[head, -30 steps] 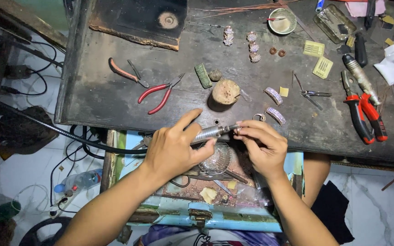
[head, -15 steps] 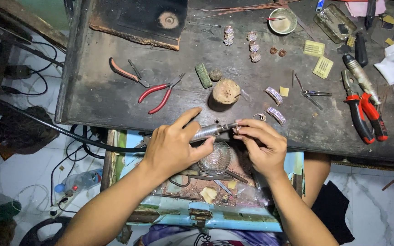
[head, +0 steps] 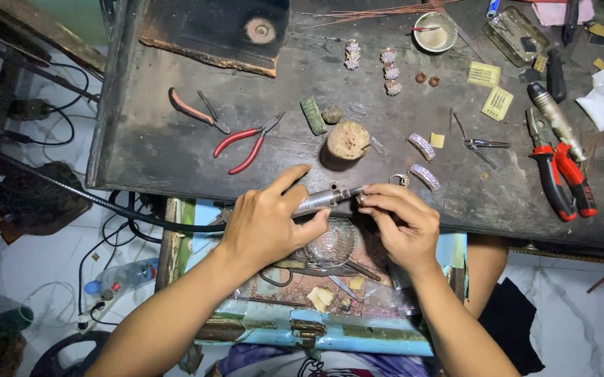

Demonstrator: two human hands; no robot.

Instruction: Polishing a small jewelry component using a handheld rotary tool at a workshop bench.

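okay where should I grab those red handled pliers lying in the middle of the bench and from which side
Take the red-handled pliers by the two splayed red handles, coming from the near-left. The handles lie spread toward the bench's front edge, while the thin metal nose points up-right toward the green block.

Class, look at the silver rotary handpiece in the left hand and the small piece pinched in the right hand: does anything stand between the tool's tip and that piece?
Nothing visible does. The left hand holds the silver handpiece with its tip pointing straight at the small piece pinched in the right hand. The nearest other things, a stone-set band and a small ring, lie behind on the bench.
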